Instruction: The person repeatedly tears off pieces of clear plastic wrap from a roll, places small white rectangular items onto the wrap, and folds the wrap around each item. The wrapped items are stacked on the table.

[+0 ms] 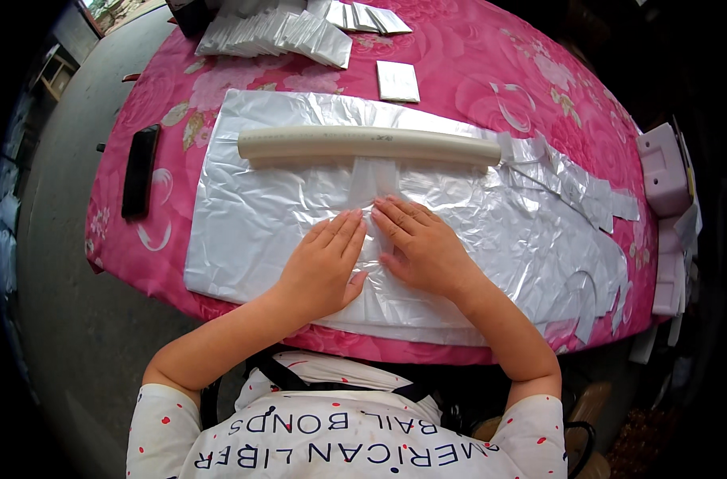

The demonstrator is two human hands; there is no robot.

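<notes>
Left hand [325, 263] & right hand [415, 246] flat, fingers spread, pressing plastic sheet [251, 215]; pipe [369, 145] just beyond

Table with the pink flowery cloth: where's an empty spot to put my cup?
There's bare cloth between the small white packet and the table's right side. Another patch lies between the black phone and the plastic sheet. The middle is crowded: both hands press the sheet below the long tube. Folded packets fill the far edge.

Just beyond both hands, a long pale tube [369, 144] lies across the plastic sheet [251, 223], barring the way far. Left, bare sheet runs open to a black phone [140, 169]. Right, loose plastic strips [587, 199] clutter the table [475, 64].
</notes>
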